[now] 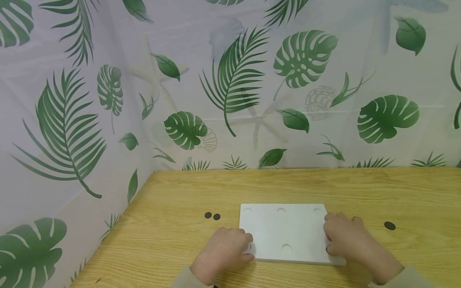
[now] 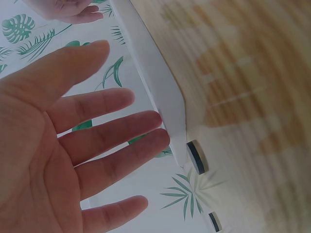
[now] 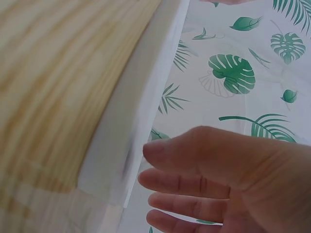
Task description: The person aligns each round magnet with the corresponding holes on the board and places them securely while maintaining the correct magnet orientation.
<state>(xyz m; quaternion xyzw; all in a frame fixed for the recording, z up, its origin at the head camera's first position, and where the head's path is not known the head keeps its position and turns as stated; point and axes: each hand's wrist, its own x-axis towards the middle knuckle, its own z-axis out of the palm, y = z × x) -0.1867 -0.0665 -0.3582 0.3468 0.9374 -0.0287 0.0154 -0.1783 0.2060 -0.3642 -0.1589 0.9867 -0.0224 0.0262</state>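
Note:
A flat white rectangular board (image 1: 282,230) lies on the wooden table, with several shallow round recesses in its upper face. At its left edge, my left hand (image 1: 227,248) has its fingertips over the near-left corner; in the left wrist view its fingers are spread and two fingertips touch the board's rim (image 2: 170,102). My right hand (image 1: 347,236) rests at the right edge, fingers extended forward. Its thumb is beside a small dark disc (image 1: 327,249) on the board, mostly covered by the hand. In the right wrist view, the thumb and fingers are loosely bent near the board's side (image 3: 121,111).
Two small black discs, one nearer (image 1: 217,217) and one farther left (image 1: 208,215), lie left of the board. Another black disc (image 1: 389,225) lies right of my right hand. A leaf-patterned cloth (image 1: 252,152) hangs behind the wooden table (image 1: 180,192) and along its left side.

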